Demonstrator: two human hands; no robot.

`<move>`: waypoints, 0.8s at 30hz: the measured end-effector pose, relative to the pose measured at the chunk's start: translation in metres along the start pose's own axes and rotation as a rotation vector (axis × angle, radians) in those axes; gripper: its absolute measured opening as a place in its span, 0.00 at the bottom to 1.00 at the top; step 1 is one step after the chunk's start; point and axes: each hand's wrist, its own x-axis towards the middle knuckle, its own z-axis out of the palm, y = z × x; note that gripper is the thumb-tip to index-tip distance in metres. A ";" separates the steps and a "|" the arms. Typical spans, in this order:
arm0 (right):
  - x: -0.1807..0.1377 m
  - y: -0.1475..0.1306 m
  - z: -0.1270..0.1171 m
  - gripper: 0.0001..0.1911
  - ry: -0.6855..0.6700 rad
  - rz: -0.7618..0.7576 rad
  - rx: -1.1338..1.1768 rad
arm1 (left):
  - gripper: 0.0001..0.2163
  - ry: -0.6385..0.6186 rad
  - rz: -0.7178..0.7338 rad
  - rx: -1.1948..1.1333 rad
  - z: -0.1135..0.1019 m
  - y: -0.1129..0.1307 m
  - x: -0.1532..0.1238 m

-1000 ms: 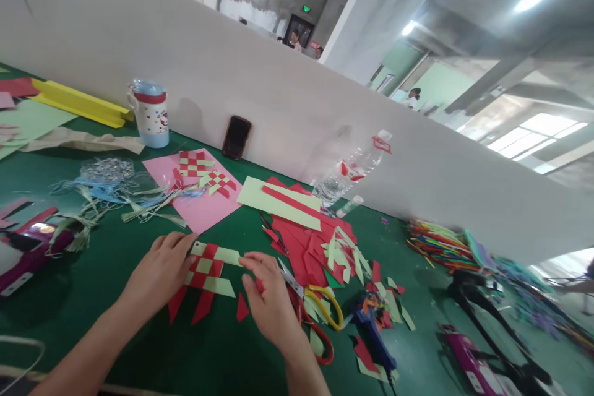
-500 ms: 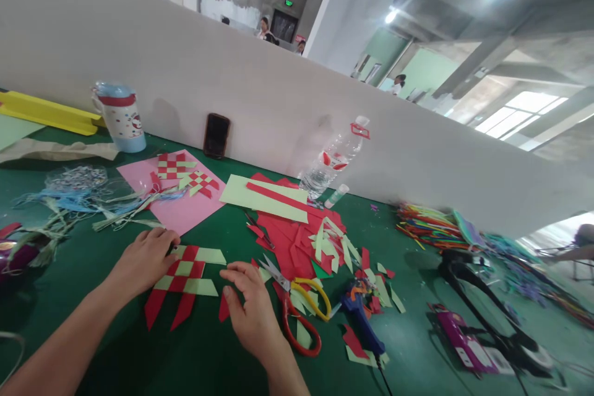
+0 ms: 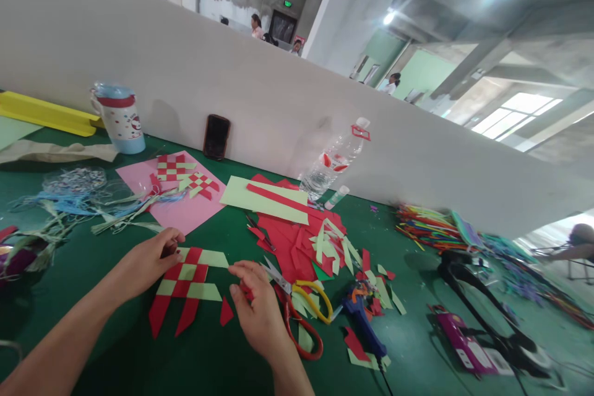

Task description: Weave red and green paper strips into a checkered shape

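A woven paper piece [image 3: 186, 272] of red and pale green strips lies flat on the green table, its strip ends pointing right and toward me. My left hand [image 3: 153, 263] is at its upper left corner, the thumb at the edge and a gap between thumb and curled fingers. Just right of the pale green strip ends, my right hand [image 3: 256, 306] hovers with thumb and fingers apart, holding nothing visible. A small red paper scrap [image 3: 226, 311] lies beside it. Scissors [image 3: 297, 303] with one yellow and one red handle lie open to its right.
A blue glue gun [image 3: 364, 322] lies among paper scraps. Behind are red paper sheets [image 3: 292, 247], a pale green strip [image 3: 264, 199] and a leaning water bottle [image 3: 334, 161]. Two smaller woven pieces rest on pink paper [image 3: 185, 219]. A phone [image 3: 216, 136] leans against the partition.
The woven piece has shifted slightly right and toward me. My left hand's fingers have lifted and opened from its edge. My right hand has moved slightly right, uncovering more of the red scrap.
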 end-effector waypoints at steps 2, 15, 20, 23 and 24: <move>0.004 -0.001 -0.007 0.19 0.030 0.049 0.035 | 0.20 -0.021 -0.004 -0.102 -0.002 0.005 0.000; 0.057 0.003 -0.005 0.42 0.052 0.318 0.682 | 0.28 -0.139 -0.097 -0.662 -0.004 0.049 0.011; 0.054 0.010 0.007 0.39 0.141 0.388 0.802 | 0.29 -0.246 -0.184 -0.853 0.010 0.050 0.010; 0.052 0.015 0.010 0.37 0.185 0.379 0.788 | 0.24 -0.381 -0.230 -0.997 0.019 0.053 0.007; 0.052 0.016 0.011 0.36 0.193 0.376 0.773 | 0.22 -0.407 -0.246 -1.024 0.022 0.054 0.006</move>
